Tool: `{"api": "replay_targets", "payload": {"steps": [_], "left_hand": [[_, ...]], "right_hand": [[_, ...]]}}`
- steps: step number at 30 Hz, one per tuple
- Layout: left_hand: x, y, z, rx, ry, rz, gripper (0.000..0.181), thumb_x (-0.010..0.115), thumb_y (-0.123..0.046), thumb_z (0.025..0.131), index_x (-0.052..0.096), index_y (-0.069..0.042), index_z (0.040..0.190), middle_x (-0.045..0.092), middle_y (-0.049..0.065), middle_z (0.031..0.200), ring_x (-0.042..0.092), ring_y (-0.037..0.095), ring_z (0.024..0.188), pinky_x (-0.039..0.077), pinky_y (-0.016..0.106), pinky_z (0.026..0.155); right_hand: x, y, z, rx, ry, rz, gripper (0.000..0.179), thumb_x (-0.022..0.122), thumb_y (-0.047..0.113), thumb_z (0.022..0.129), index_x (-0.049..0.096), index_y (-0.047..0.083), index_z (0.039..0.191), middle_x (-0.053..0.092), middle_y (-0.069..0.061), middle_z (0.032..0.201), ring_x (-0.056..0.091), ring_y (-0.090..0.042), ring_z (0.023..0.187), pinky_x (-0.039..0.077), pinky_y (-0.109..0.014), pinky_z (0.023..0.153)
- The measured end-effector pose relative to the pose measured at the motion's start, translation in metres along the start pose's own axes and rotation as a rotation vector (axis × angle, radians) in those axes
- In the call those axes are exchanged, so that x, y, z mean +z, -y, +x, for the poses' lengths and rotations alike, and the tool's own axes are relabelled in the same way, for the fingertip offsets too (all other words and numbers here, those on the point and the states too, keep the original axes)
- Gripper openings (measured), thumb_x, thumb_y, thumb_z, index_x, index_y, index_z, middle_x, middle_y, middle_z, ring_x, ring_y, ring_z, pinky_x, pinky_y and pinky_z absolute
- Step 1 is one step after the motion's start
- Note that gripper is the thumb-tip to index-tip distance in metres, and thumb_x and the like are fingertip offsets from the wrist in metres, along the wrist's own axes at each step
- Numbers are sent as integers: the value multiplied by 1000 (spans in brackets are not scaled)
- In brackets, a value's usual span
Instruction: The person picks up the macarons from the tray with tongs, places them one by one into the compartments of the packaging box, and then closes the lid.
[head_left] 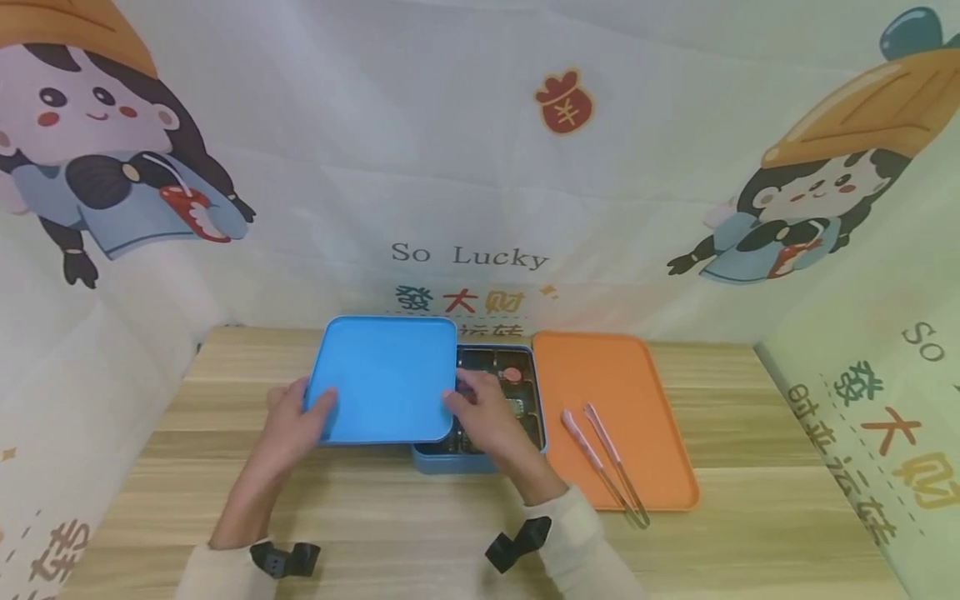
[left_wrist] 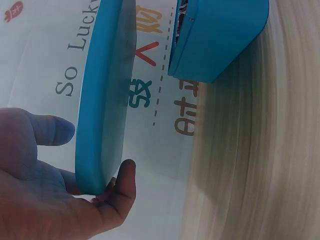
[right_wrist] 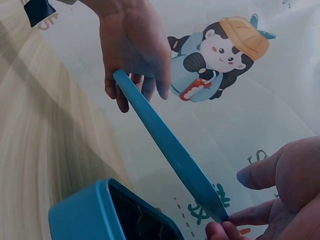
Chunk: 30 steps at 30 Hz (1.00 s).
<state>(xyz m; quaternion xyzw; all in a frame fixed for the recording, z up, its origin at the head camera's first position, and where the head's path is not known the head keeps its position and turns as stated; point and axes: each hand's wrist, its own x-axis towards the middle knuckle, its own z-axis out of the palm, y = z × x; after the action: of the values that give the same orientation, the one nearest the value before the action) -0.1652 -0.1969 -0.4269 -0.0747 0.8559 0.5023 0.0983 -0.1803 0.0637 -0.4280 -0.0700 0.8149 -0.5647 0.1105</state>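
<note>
A square blue lid is held up between both hands, above and left of an uncovered blue box. At the lid's left edge, my left hand grips it, thumb on the upper side and fingers below. My right hand holds the opposite edge, over the box. The left wrist view shows the lid side-on, with fingers curled under its rim. In the right wrist view, fingertips of the right hand touch the lid's near end. Dark compartments fill the box; a pink round piece lies in one.
Right of the box is an orange tray. Pink-handled metal tongs lie on it, their bent end passing its front edge. Everything rests on a wood-grain table, with a printed white cloth behind and at the sides.
</note>
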Motion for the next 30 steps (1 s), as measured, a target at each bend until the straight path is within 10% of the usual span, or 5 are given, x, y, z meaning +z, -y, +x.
{"api": "replay_targets", "payload": {"steps": [13,30], "left_hand": [[11,-13,-6,146,-54,133,68,29,-37,107,25,17,148,31,35,135,39,40,115,42,52,93],[15,-26,-2,128,-41,30,71,27,-53,105,39,1,150,41,24,143,39,41,133,35,59,108]], "right_hand": [[-30,0,-5,-10,-100,-51,36,60,10,97,60,0,132,62,-16,115,64,-22,86,55,-28,72],[-60,-6,-3,41,-116,4,41,61,5,96,59,7,137,60,-10,109,56,-24,97,54,-39,82]]}}
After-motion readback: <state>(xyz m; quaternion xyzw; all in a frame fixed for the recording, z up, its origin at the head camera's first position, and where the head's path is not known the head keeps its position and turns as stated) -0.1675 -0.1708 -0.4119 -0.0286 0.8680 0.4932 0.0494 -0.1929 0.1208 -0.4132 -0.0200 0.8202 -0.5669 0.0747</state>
